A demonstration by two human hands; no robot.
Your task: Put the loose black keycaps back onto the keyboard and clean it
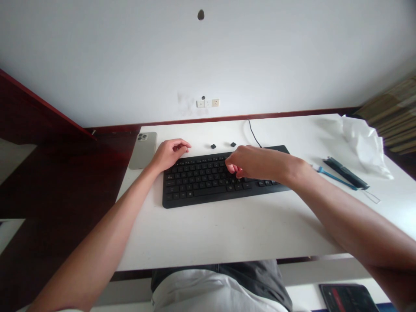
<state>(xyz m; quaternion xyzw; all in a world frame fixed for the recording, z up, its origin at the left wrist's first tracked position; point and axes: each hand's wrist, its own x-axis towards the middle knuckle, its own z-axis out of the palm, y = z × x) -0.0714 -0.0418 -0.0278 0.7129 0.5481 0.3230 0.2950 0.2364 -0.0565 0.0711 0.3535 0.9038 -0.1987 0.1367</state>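
Note:
A black keyboard (208,182) lies on the white table in front of me. My left hand (169,154) rests at its upper left corner, fingers loosely bent and apart, with nothing seen in them. Over the right part of the keys my right hand (248,162) is bent down, its fingers curled and closed at the keys; whatever is between the fingertips is hidden. Behind the keyboard sit two small black keycaps, one on the left (213,146) and another keycap (233,144) close to my right hand.
A phone (143,151) lies face down left of the keyboard. To the right are a blue-handled brush (338,177), a dark strip-like object (346,172) and a crumpled white bag (365,143). A cable (254,133) runs toward the wall. Another phone (349,298) is below the table edge.

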